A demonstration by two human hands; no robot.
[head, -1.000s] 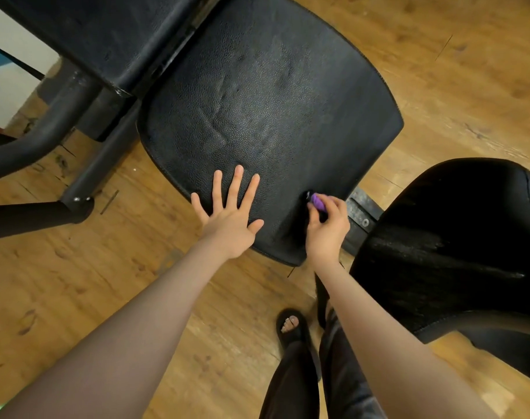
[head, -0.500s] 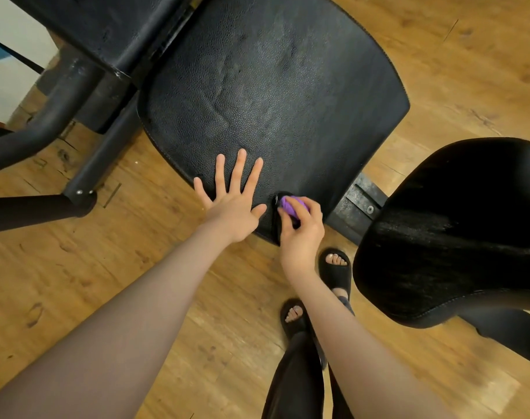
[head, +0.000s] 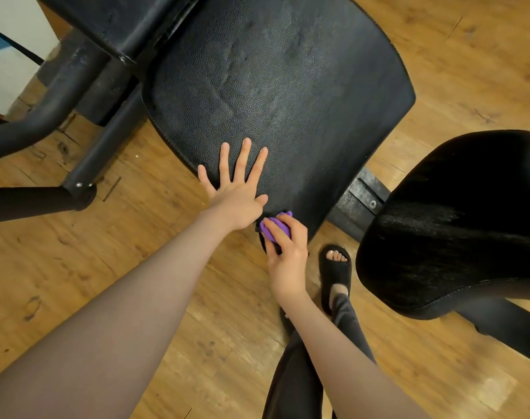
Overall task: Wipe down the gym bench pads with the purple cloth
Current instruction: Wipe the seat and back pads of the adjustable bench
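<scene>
Your left hand lies flat, fingers spread, on the black textured vinyl bench pad; your right hand grips the crumpled purple cloth at its near edge.

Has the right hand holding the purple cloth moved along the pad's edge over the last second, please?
Yes. The right hand with the purple cloth has slid along the pad edge away from the bolted bracket, ending beside the left hand.

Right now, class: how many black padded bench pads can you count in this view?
3. One large pad lies centre, under the left hand; another sits at right; a third shows partly at top left. Others may lie outside the frame.
</scene>
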